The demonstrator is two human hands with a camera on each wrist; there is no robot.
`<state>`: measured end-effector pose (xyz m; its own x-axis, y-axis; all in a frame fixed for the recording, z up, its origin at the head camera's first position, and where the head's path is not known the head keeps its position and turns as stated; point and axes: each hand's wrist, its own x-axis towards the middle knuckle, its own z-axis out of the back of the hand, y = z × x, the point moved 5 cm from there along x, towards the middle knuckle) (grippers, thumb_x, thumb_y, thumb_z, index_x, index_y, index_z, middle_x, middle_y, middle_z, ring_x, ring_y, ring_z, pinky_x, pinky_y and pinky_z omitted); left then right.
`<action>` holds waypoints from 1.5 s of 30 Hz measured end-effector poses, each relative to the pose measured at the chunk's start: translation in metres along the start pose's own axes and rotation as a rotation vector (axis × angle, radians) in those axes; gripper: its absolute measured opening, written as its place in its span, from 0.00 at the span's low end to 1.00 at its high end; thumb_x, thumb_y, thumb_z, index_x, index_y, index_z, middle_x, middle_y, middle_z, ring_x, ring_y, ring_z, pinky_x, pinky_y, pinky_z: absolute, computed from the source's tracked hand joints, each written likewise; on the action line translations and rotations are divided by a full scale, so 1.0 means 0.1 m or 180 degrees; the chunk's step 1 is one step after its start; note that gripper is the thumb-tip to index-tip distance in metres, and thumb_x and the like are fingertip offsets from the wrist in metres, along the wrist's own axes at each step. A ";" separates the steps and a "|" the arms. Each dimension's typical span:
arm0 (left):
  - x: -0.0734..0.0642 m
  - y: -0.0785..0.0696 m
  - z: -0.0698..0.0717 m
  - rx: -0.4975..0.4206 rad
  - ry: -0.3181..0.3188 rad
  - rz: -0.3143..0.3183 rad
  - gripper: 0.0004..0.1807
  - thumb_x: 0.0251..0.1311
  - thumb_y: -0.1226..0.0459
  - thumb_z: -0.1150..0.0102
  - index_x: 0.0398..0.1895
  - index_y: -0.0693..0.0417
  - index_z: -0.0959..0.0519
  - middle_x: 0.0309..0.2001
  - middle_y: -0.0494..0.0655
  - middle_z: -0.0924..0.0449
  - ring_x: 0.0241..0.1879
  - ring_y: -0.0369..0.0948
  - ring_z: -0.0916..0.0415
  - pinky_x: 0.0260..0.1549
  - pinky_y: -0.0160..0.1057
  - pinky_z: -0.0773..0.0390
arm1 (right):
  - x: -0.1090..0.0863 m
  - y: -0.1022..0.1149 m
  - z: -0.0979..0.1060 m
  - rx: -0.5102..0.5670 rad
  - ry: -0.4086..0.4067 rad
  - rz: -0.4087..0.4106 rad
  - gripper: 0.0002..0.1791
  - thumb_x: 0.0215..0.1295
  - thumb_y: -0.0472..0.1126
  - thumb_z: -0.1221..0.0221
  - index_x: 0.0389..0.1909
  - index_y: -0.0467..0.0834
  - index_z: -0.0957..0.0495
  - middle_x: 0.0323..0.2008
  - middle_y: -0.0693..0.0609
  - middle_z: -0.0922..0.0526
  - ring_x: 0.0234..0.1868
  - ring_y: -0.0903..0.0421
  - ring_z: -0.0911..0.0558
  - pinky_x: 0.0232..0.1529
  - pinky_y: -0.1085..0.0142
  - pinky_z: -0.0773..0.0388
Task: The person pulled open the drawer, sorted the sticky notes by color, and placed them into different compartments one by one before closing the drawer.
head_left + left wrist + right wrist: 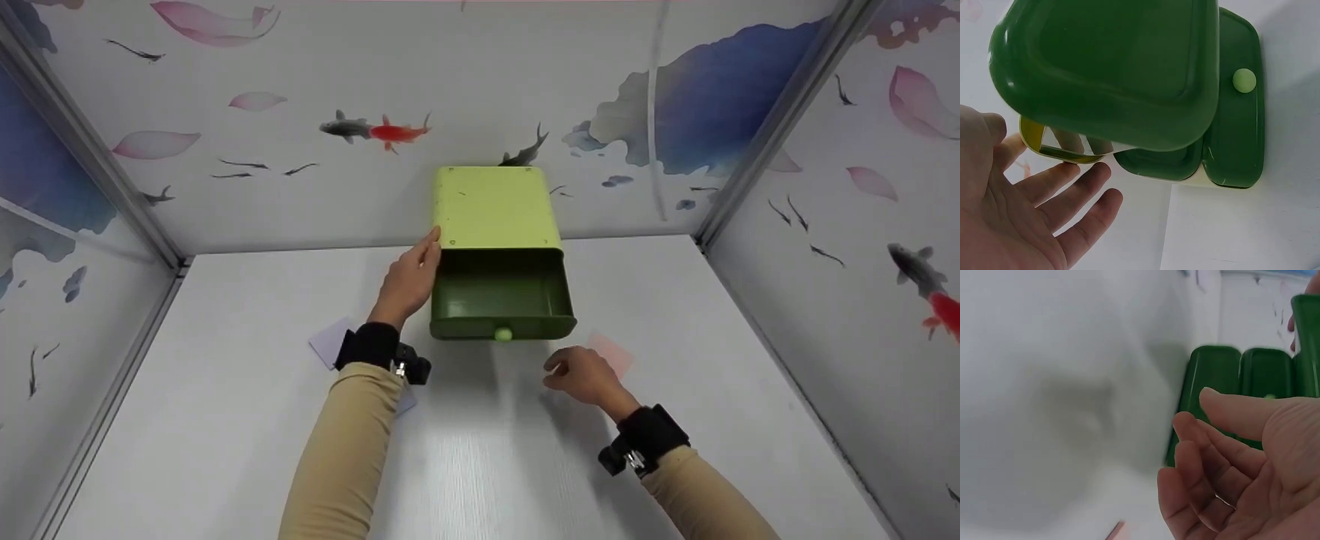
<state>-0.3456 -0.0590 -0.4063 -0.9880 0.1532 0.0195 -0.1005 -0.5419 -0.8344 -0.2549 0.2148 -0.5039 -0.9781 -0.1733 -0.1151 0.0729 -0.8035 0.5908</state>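
A small cabinet with a light green top [495, 206] stands against the back wall. Its dark green upper drawer [454, 328] is pulled out toward me, with a round pale knob [503, 334] on the front; the visible inside holds nothing. My left hand [409, 277] is at the cabinet's left side, fingers extended along it. In the left wrist view, two lower drawers, a middle one [1162, 166] and a bottom one [1233, 135], are closed. My right hand [585, 373] hovers in front of the drawer's right corner, fingers loosely bent around nothing.
A pink paper square [615, 355] lies on the white table [225, 420] beyond my right hand. Lilac paper [326, 345] lies by my left wrist, and another lilac piece [406, 402] is partly hidden under that forearm. Patterned panels enclose the back and both sides.
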 end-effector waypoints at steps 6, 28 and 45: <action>0.00 0.01 0.00 0.0002 -0.0028 0.0017 0.28 0.76 0.43 0.72 0.76 0.33 0.47 0.75 0.42 0.42 0.72 0.47 0.39 0.69 0.49 0.39 | 0.15 -0.38 0.29 -0.0047 -0.0129 -0.0185 0.14 0.58 0.38 0.35 0.44 0.36 0.17 0.34 0.45 0.17 0.34 0.53 0.20 0.35 0.61 0.26; -0.03 -0.01 -0.01 0.0123 -0.0182 -0.0008 0.27 0.76 0.44 0.70 0.75 0.32 0.44 0.73 0.41 0.38 0.69 0.46 0.35 0.66 0.50 0.34 | 0.32 -0.95 0.31 -0.1232 0.0186 -0.0567 0.35 0.52 0.50 0.29 0.51 0.28 0.27 0.42 0.34 0.23 0.42 0.41 0.23 0.43 0.46 0.23; -0.02 -0.01 0.00 0.0145 -0.0209 -0.0059 0.26 0.76 0.46 0.69 0.75 0.33 0.43 0.72 0.42 0.36 0.68 0.46 0.33 0.63 0.50 0.31 | 0.34 -0.97 0.31 -0.1048 0.0173 -0.0664 0.42 0.49 0.51 0.27 0.55 0.24 0.31 0.46 0.31 0.26 0.42 0.42 0.24 0.48 0.47 0.23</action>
<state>-0.3432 -0.0586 -0.4057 -0.9913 0.1099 0.0720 -0.1226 -0.5767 -0.8077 -0.3008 0.3047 -0.5408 -0.9674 -0.0097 -0.2530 -0.0593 -0.9628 0.2636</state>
